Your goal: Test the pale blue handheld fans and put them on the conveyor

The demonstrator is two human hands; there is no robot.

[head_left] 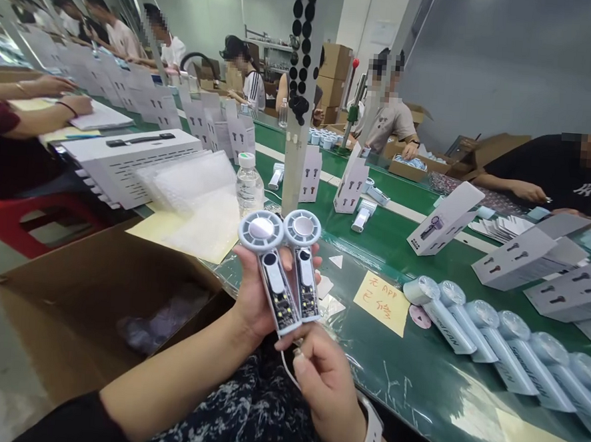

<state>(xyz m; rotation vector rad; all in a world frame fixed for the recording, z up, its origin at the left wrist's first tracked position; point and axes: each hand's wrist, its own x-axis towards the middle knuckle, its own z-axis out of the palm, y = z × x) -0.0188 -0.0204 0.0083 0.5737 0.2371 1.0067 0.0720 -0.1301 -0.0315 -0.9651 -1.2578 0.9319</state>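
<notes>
My left hand is closed around two small white handheld fans, held side by side with their round heads up and their dark display panels facing me. My right hand sits just below them, fingers pinched on a thin white cable that runs to the bottom of the fans. A white watch band shows on my right wrist. Both hands hover over my lap at the near edge of the green conveyor belt.
A row of several wrapped pale blue fans lies on the belt to the right, with a yellow note beside them. White fan boxes, a water bottle and an open cardboard carton are nearby. Other people sit along both sides of the line.
</notes>
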